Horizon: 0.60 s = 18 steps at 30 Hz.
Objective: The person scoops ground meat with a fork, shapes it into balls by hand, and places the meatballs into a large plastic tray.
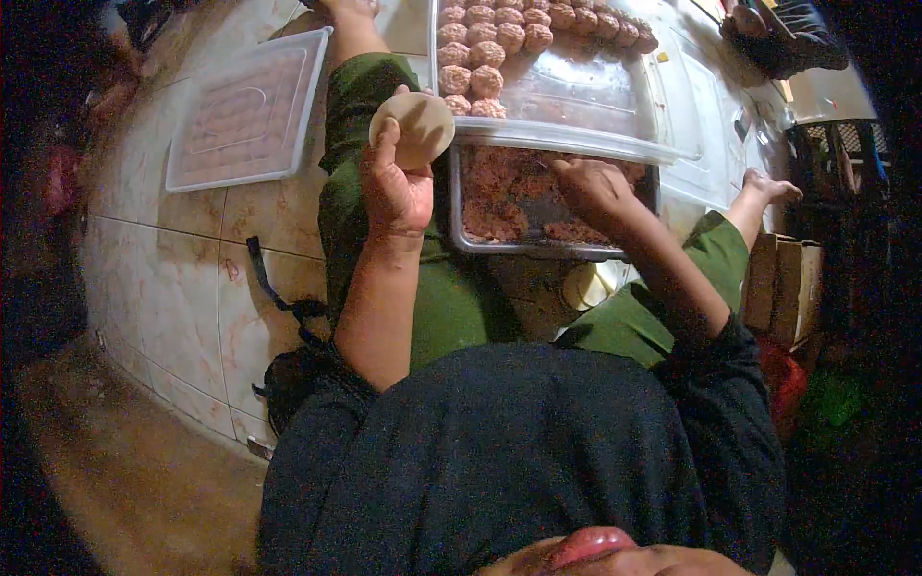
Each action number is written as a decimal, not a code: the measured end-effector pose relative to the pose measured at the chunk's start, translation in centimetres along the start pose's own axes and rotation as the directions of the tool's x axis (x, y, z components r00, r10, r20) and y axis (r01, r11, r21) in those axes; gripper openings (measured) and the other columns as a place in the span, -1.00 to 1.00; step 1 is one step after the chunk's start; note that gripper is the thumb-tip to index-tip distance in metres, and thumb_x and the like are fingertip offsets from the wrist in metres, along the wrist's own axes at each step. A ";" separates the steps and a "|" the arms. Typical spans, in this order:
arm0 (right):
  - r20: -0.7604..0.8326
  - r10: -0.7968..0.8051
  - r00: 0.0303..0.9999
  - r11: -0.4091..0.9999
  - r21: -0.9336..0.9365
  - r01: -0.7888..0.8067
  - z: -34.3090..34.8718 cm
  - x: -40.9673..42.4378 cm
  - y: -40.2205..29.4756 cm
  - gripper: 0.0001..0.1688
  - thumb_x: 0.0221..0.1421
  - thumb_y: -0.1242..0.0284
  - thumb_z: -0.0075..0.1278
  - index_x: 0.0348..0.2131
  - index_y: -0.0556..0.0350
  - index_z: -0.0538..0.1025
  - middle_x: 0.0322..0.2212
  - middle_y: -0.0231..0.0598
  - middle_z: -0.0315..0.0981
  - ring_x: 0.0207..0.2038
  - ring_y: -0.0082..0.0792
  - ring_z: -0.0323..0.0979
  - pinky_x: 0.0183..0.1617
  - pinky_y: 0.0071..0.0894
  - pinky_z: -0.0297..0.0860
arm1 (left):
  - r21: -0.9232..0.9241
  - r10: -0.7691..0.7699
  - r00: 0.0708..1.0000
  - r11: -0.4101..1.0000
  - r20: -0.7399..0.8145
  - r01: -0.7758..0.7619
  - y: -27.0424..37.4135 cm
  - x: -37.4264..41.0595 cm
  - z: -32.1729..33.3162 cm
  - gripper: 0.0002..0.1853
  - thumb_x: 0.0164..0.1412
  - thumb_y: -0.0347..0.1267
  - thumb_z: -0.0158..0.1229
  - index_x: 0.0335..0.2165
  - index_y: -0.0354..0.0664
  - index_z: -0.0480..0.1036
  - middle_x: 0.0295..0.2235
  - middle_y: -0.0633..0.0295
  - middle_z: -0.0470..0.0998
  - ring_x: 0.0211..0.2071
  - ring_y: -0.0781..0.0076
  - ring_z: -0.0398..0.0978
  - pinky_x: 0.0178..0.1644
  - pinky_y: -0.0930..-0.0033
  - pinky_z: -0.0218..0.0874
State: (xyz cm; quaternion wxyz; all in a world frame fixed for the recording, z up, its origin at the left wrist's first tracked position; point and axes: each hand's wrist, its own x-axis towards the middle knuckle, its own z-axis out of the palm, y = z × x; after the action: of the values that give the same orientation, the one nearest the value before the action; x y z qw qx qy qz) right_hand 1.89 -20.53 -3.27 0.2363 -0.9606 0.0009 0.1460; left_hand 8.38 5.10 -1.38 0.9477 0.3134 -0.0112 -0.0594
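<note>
My left hand [397, 180] holds up a stack of thin round dough wrappers [412, 131], thumb on top and fingers behind. My right hand [592, 189] reaches over a clear plastic container [461, 241] of reddish-brown minced filling [493, 209]; its fingertips point down at the filling, and whether they grip a tool is hidden. Just beyond, a translucent plastic tray [562, 133] overlaps the container's far edge. Rows of round, wrinkled dumplings [486, 81] line that tray's left and far sides. More pale round wrappers [587, 286] lie on the floor between my legs.
A lidded plastic box [245, 111] with rows of round items rests on the tiled floor at the left. A clear lid [695, 122] lies at the right. Cardboard boxes [781, 288] stand beside my right leg. A black strap [277, 291] is at my left. Another person [785, 36] sits at the upper right.
</note>
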 end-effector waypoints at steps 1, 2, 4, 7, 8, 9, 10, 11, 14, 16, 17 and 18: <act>-0.034 -0.043 0.998 0.995 0.091 0.046 0.7 0.1 -0.2 -0.70 0.09 0.28 -0.14 -0.38 0.14 0.49 -0.42 -0.01 0.45 -0.32 -0.25 0.45 -0.18 -0.40 0.35 | 0.002 -0.001 1.000 1.000 -0.008 0.001 0.2 -0.2 0.5 -0.54 0.17 -0.32 -0.06 0.03 -0.24 0.19 -0.06 0.10 0.36 -0.03 0.27 0.32 0.04 0.24 0.19; -0.118 -0.034 0.992 0.907 0.414 0.080 2.1 -0.2 -0.4 -0.68 0.11 0.27 -0.17 -0.38 0.13 0.49 -0.43 -0.03 0.45 -0.33 -0.27 0.45 -0.18 -0.42 0.36 | 0.004 -0.001 1.000 1.000 -0.016 0.001 0.3 -0.3 0.8 -0.55 0.20 -0.33 -0.10 0.04 -0.25 0.17 -0.07 0.13 0.36 -0.04 0.30 0.33 0.03 0.25 0.19; -0.117 -0.107 0.987 0.859 0.488 0.151 4.0 0.6 -0.6 -0.68 0.08 0.27 -0.20 -0.39 0.08 0.50 -0.44 -0.11 0.47 -0.32 -0.25 0.45 -0.19 -0.40 0.36 | 0.059 0.004 1.000 0.998 -0.021 -0.002 -0.2 -0.3 1.3 -0.52 0.20 -0.27 -0.10 0.06 -0.23 0.15 -0.06 0.16 0.35 -0.06 0.32 0.34 0.02 0.27 0.20; 0.217 -0.206 0.954 0.902 -0.336 0.271 1.8 2.0 -5.7 -0.74 0.02 0.33 -0.19 -0.40 0.01 0.51 -0.42 -0.22 0.48 -0.29 -0.20 0.44 -0.20 -0.32 0.36 | 0.105 0.033 0.998 0.994 -0.054 -0.027 -0.4 -0.5 0.6 -0.51 0.21 -0.26 -0.13 0.08 -0.21 0.13 -0.05 0.16 0.33 -0.05 0.32 0.33 0.03 0.30 0.18; 0.228 -0.251 0.941 0.847 -0.418 0.328 1.8 2.1 -6.2 -0.76 0.00 0.33 -0.17 -0.43 -0.01 0.51 -0.46 -0.23 0.47 -0.34 -0.20 0.44 -0.26 -0.30 0.35 | 0.096 0.033 0.998 0.995 -0.061 -0.027 -0.3 -0.4 0.6 -0.51 0.21 -0.27 -0.13 0.08 -0.20 0.13 -0.05 0.16 0.33 -0.05 0.32 0.33 0.03 0.30 0.18; 0.243 -0.293 0.925 0.783 -0.494 0.378 2.0 2.3 -6.5 -0.78 -0.03 0.33 -0.15 -0.46 -0.02 0.50 -0.49 -0.24 0.47 -0.38 -0.20 0.44 -0.32 -0.29 0.33 | 0.088 0.031 0.997 0.996 -0.067 -0.025 -0.3 -0.3 0.8 -0.52 0.21 -0.28 -0.14 0.08 -0.20 0.13 -0.05 0.15 0.34 -0.05 0.32 0.33 0.03 0.30 0.17; 0.261 -0.331 0.907 0.709 -0.565 0.422 2.1 2.4 -6.7 -0.80 -0.06 0.33 -0.14 -0.48 -0.04 0.50 -0.53 -0.25 0.46 -0.43 -0.21 0.44 -0.38 -0.27 0.32 | 0.081 0.024 0.998 0.997 -0.054 -0.019 -0.3 -0.2 1.0 -0.53 0.21 -0.29 -0.14 0.07 -0.20 0.14 -0.05 0.15 0.34 -0.05 0.31 0.33 0.04 0.30 0.16; 0.283 -0.367 0.886 0.627 -0.629 0.460 2.2 2.5 -6.7 -0.82 -0.08 0.33 -0.12 -0.51 -0.06 0.49 -0.56 -0.26 0.45 -0.47 -0.21 0.44 -0.45 -0.25 0.31 | 0.074 0.017 0.999 0.997 -0.042 -0.014 -0.4 -0.1 1.3 -0.53 0.21 -0.29 -0.14 0.07 -0.21 0.14 -0.06 0.14 0.34 -0.05 0.31 0.33 0.05 0.29 0.16; 0.284 -0.351 0.892 0.646 -0.616 0.451 2.8 2.2 -6.3 -0.81 -0.11 0.33 -0.09 -0.47 -0.04 0.50 -0.54 -0.23 0.44 -0.44 -0.19 0.43 -0.43 -0.23 0.31 | 0.048 0.006 1.000 0.999 -0.026 -0.004 -0.5 -0.1 1.5 -0.53 0.20 -0.29 -0.12 0.06 -0.22 0.15 -0.06 0.13 0.35 -0.04 0.30 0.33 0.06 0.29 0.14; 0.396 -0.234 0.888 0.744 -0.515 0.426 1.2 2.3 -8.0 -0.79 -0.11 0.34 -0.09 -0.42 -0.01 0.49 -0.47 -0.20 0.43 -0.36 -0.16 0.41 -0.35 -0.22 0.31 | 0.025 0.001 0.999 1.000 -0.035 -0.001 -0.4 -0.3 1.3 -0.52 0.20 -0.27 -0.11 0.06 -0.23 0.15 -0.07 0.12 0.36 -0.04 0.29 0.33 0.06 0.29 0.13; 0.480 -0.157 0.863 0.804 -0.445 0.394 0.5 2.5 -8.7 -0.77 -0.10 0.35 -0.09 -0.38 0.01 0.49 -0.42 -0.19 0.43 -0.30 -0.15 0.39 -0.30 -0.22 0.31 | 0.018 0.004 0.999 1.000 -0.036 -0.004 -0.3 -0.5 1.0 -0.52 0.20 -0.27 -0.10 0.06 -0.23 0.15 -0.07 0.12 0.35 -0.04 0.29 0.33 0.06 0.28 0.13; 0.413 -0.178 0.893 0.852 -0.389 0.350 0.7 2.5 -8.0 -0.79 -0.08 0.34 -0.07 -0.44 0.06 0.50 -0.49 -0.17 0.45 -0.36 -0.21 0.42 -0.32 -0.25 0.34 | 0.006 -0.003 1.000 1.000 -0.025 0.003 -0.3 -0.5 1.0 -0.52 0.19 -0.27 -0.10 0.05 -0.24 0.15 -0.07 0.12 0.35 -0.04 0.28 0.32 0.07 0.28 0.13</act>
State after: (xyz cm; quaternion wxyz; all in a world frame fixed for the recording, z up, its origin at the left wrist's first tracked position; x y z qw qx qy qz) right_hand 4.62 -12.97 -0.91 0.0195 -0.9357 -0.2109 0.2823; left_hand 7.82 4.30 -0.74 0.9467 0.3170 0.0008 -0.0568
